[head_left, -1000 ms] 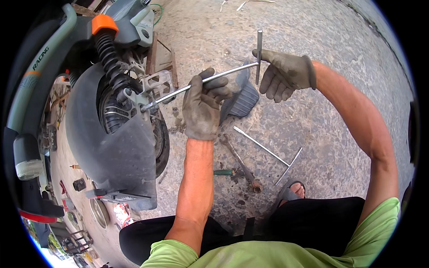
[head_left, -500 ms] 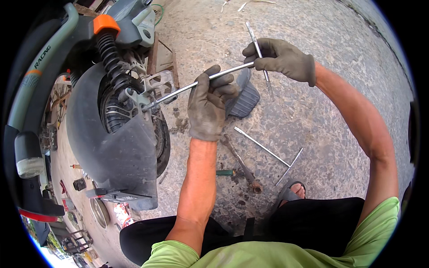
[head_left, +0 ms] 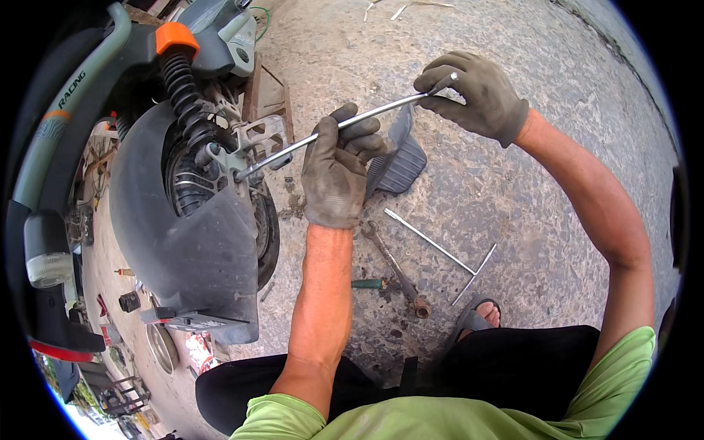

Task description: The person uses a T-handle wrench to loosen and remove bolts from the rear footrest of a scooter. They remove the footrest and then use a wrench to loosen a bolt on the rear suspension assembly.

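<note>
Nearest, toward twelve o'clock, the left hand (head_left: 336, 180) loosely cradles the shaft of a T-handle socket wrench (head_left: 282, 154) between thumb and half-curled fingers; at one o'clock, the right hand (head_left: 480, 99) pinches its crossbar end. The wrench runs to ten o'clock, meeting the wheel-side bracket (head_left: 226, 166); this looks like fastener turning, which calls for a steadied shaft while the crossbar swings.

lime-green shirt (head_left: 396, 422) | short sleeves (head_left: 282, 418) | black trousers (head_left: 521, 359) | grey-brown gloves (head_left: 335, 191) | dark sandal (head_left: 467, 323)
</note>
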Available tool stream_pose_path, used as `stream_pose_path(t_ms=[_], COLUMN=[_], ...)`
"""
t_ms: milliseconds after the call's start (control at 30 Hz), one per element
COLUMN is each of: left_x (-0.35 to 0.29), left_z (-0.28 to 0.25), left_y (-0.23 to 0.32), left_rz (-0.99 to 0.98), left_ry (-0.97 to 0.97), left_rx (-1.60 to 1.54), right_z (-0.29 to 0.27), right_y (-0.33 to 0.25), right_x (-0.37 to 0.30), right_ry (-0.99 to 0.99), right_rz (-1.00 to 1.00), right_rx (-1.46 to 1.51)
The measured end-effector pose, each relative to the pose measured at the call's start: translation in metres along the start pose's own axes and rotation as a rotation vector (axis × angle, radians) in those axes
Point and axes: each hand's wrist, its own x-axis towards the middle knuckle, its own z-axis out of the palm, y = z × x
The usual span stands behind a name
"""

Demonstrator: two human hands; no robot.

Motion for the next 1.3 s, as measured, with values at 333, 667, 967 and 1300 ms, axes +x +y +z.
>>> stream_pose_path(t_ms=[333,667,967,1300], left_x=[-0.001,-0.001,0.004,0.002], left_z=[-0.002,-0.006,-0.009,-0.01], left_y=[-0.001,-0.003,0.003,0.001], left_rz=[0.005,-0.014,-0.009,0.001], left_ry=[-0.001,0.002,0.037,0.027], left_rx=[-0.004,0.009,-0.005,-0.034], right_z=[0.006,0.003,0.004,0.015], right_y=[-0.006,0.002,0.0,-0.009], right_x=[-0.002,0.006,0.004,-0.001], right_ry=[-0.522,-0.292,-0.114,-0.46], right_rz=[1.176,0.45,0.059,1.08], right_rx=[1.411,0.668,-0.085,1.587])
